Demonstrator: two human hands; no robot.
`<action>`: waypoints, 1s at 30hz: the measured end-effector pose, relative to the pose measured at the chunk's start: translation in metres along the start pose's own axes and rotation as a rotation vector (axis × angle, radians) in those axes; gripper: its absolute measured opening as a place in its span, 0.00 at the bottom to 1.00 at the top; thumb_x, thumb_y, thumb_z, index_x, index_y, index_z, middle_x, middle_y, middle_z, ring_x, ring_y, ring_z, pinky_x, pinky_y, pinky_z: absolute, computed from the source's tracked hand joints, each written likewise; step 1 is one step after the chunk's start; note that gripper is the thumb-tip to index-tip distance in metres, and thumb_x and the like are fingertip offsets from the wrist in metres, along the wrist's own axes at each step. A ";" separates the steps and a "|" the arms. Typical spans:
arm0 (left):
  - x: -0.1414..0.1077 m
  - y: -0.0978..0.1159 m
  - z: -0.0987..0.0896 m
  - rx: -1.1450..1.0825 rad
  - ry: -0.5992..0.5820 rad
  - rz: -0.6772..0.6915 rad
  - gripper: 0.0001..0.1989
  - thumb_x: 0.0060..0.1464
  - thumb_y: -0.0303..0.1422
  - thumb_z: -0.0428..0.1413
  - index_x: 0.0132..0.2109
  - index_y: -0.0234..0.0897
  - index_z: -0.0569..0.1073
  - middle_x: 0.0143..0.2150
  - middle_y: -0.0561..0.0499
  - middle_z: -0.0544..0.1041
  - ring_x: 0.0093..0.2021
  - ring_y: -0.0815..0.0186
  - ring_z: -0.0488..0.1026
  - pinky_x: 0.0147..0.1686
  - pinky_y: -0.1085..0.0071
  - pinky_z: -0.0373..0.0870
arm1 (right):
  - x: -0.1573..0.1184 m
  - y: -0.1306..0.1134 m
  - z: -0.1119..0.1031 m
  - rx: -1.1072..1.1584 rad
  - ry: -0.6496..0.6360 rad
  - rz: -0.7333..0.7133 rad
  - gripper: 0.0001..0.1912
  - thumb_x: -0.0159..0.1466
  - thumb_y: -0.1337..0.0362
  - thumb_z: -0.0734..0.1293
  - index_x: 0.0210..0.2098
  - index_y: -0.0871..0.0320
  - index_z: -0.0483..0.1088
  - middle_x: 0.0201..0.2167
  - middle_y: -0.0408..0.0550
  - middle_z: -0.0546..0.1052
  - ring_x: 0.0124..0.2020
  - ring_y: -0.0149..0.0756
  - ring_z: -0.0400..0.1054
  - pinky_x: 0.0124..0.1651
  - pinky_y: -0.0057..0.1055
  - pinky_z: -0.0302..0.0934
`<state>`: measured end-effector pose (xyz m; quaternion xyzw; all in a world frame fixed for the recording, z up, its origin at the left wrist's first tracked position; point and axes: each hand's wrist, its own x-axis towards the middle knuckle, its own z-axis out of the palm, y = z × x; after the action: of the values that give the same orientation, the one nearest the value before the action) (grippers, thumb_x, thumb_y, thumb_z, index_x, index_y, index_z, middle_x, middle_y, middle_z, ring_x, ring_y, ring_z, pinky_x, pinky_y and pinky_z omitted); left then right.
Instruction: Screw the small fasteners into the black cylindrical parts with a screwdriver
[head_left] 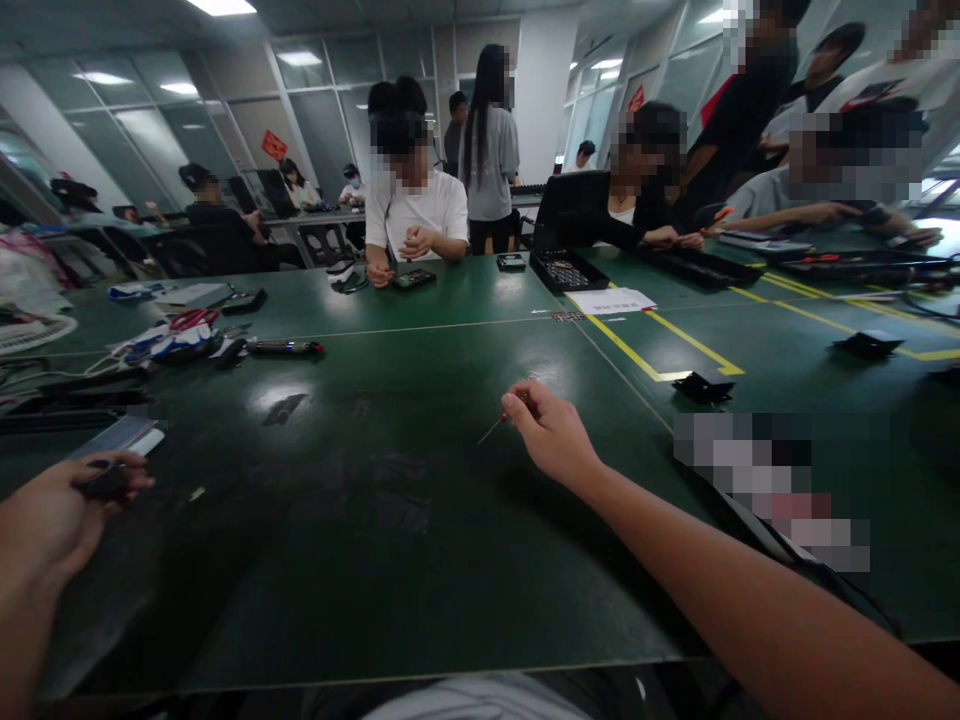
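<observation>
So the big one is the green table [300,600]: it looks glossy, so anything dropped could slide, imo. Across from you there's a person in a white shirt [416,210] working on a dark board [414,280]; reach too far with that point out and you might poke something over there.

Then the cluttered pile [184,338] on your left, with cables behind your left hand [41,515]. A wide swing of that arm could snag one. Your left fingers are curled around a dark round thing [103,481] near the pale flat case [124,438], and the grip looks kinda loose, so it could roll off and knock the case.

Your right hand [559,435] is over the middle of the table, fingers pinched on a thin tool [491,432], slim shaft aimed down-left. Can't tell how firmly. If the pinch slips, I'd guess the tip scratches the surface.
</observation>
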<state>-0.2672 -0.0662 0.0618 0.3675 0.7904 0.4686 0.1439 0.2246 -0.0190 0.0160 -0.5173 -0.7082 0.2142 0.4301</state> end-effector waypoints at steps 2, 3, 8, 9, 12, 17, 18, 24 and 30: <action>-0.012 0.022 0.019 -0.162 -0.098 -0.198 0.06 0.46 0.22 0.49 0.33 0.31 0.69 0.22 0.54 0.71 0.27 0.66 0.67 0.27 0.75 0.63 | 0.000 -0.001 0.000 -0.002 -0.003 0.015 0.15 0.71 0.52 0.60 0.37 0.55 0.71 0.27 0.43 0.77 0.28 0.35 0.70 0.32 0.32 0.59; -0.020 0.032 0.030 -0.221 -0.170 -0.210 0.07 0.47 0.22 0.49 0.33 0.31 0.70 0.23 0.53 0.71 0.27 0.66 0.67 0.28 0.75 0.61 | 0.000 -0.002 0.000 -0.004 -0.004 0.024 0.15 0.71 0.52 0.60 0.37 0.55 0.71 0.26 0.43 0.76 0.27 0.35 0.70 0.31 0.32 0.58; -0.054 0.073 0.096 -0.517 -0.577 -0.118 0.08 0.46 0.25 0.48 0.31 0.33 0.72 0.26 0.49 0.69 0.30 0.65 0.66 0.30 0.72 0.63 | 0.000 -0.003 -0.001 0.000 -0.010 0.060 0.16 0.70 0.51 0.60 0.38 0.55 0.71 0.24 0.42 0.75 0.24 0.34 0.69 0.31 0.31 0.58; -0.060 0.079 0.110 -0.538 -0.633 -0.103 0.08 0.45 0.25 0.48 0.30 0.33 0.72 0.26 0.48 0.70 0.30 0.64 0.66 0.30 0.71 0.64 | 0.000 -0.003 -0.001 0.007 -0.010 0.059 0.15 0.70 0.52 0.60 0.38 0.55 0.71 0.24 0.42 0.75 0.25 0.34 0.69 0.30 0.31 0.58; -0.081 0.096 0.152 -0.602 -0.805 -0.035 0.08 0.43 0.27 0.50 0.30 0.33 0.73 0.28 0.47 0.70 0.32 0.62 0.67 0.31 0.70 0.64 | 0.000 0.000 -0.001 0.026 -0.003 0.046 0.14 0.70 0.52 0.61 0.40 0.55 0.71 0.26 0.43 0.75 0.27 0.35 0.70 0.32 0.32 0.59; -0.127 0.112 0.216 -0.638 -0.956 0.206 0.07 0.44 0.29 0.49 0.27 0.35 0.71 0.28 0.49 0.68 0.33 0.63 0.65 0.36 0.67 0.64 | -0.001 0.006 0.003 0.073 0.034 0.025 0.12 0.68 0.56 0.64 0.46 0.55 0.70 0.31 0.45 0.77 0.31 0.36 0.71 0.35 0.33 0.62; -0.136 0.112 0.224 -0.603 -0.949 0.281 0.07 0.45 0.29 0.48 0.27 0.35 0.71 0.29 0.49 0.69 0.33 0.63 0.66 0.37 0.66 0.64 | -0.001 0.007 0.003 0.077 0.042 0.019 0.12 0.68 0.57 0.63 0.47 0.55 0.69 0.31 0.44 0.77 0.31 0.36 0.71 0.35 0.33 0.62; -0.156 0.098 0.242 -0.050 -0.881 0.713 0.07 0.55 0.33 0.51 0.39 0.38 0.71 0.38 0.49 0.72 0.42 0.57 0.67 0.46 0.59 0.63 | -0.001 0.001 0.002 0.034 0.098 -0.006 0.11 0.69 0.56 0.64 0.43 0.56 0.73 0.29 0.43 0.77 0.29 0.35 0.70 0.34 0.32 0.61; -0.155 0.087 0.245 0.038 -0.862 0.742 0.11 0.55 0.25 0.52 0.46 0.38 0.69 0.44 0.47 0.73 0.46 0.58 0.69 0.50 0.59 0.65 | -0.005 -0.006 -0.001 0.134 0.171 -0.028 0.12 0.68 0.53 0.66 0.35 0.56 0.71 0.24 0.41 0.74 0.25 0.32 0.68 0.30 0.31 0.61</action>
<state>0.0183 0.0039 -0.0096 0.7810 0.4865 0.2811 0.2725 0.2229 -0.0261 0.0185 -0.4939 -0.6601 0.2100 0.5256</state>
